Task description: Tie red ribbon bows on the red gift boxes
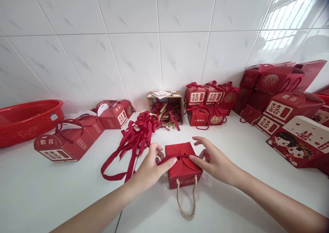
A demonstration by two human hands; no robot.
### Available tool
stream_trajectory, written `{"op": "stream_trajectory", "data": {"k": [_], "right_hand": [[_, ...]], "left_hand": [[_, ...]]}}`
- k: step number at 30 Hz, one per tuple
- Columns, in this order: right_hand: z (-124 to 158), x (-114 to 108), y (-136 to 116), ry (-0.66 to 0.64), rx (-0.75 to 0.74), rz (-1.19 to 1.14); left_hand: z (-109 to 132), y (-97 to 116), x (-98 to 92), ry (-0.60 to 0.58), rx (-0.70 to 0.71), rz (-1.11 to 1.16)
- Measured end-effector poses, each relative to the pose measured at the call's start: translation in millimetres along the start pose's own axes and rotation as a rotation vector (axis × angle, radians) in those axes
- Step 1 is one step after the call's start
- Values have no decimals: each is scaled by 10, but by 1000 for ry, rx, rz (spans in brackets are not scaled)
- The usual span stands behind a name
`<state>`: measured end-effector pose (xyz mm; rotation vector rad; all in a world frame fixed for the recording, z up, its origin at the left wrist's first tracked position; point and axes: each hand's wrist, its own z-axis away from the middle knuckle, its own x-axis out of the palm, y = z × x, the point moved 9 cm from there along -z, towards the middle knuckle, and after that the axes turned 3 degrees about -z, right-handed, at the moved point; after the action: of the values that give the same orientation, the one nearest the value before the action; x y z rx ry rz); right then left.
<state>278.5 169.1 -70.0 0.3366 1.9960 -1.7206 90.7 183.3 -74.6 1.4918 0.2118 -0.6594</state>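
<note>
A small red gift box (183, 171) stands upright on the white surface in front of me, its top flaps folded together and a beige rope handle (189, 216) hanging down its near side. Dark red ribbon (183, 156) crosses the top and looks knotted at the middle. My left hand (156, 162) pinches the ribbon on the left of the knot, thumb on the box top. On the right side, my right hand (212, 159) grips the ribbon between thumb and curled fingers, its index finger raised. Loose red ribbons (136, 137) lie behind my left hand.
An open cardboard box (182, 106) of ribbon pieces stands by the tiled wall. Finished-looking red boxes (197, 96) are stacked beside it, larger ones (280, 106) at right. Left are handled boxes (77, 137) and a red basin (28, 120).
</note>
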Motion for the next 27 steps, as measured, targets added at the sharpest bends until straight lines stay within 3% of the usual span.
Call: {"op": "stream_trajectory", "data": {"k": [3, 7, 9, 12, 15, 18, 20, 22, 27], "right_hand": [[8, -44, 73, -39, 58, -57], [45, -258, -115, -30, -108, -92], [99, -289, -229, -91, -214, -2], [156, -274, -317, -96, -368, 257], [152, -369, -385, 202, -506, 418], [162, -458, -452, 471, -576, 362], [162, -474, -512, 518, -592, 250], [162, -457, -585, 482, -586, 116], [94, -204, -622, 246, -420, -118]], "left_hand": [[9, 21, 8, -65, 29, -17], [-1, -20, -202, 49, 71, -33], [-36, -77, -255, 8, 29, -68], [-87, -182, -166, -277, -106, -153], [-45, -197, 10, -634, -183, -85], [0, -48, 126, -818, -123, 92], [15, 71, 165, -828, -84, 203], [27, 177, 194, -774, -81, 303], [-5, 357, 186, -410, -63, 409]]}}
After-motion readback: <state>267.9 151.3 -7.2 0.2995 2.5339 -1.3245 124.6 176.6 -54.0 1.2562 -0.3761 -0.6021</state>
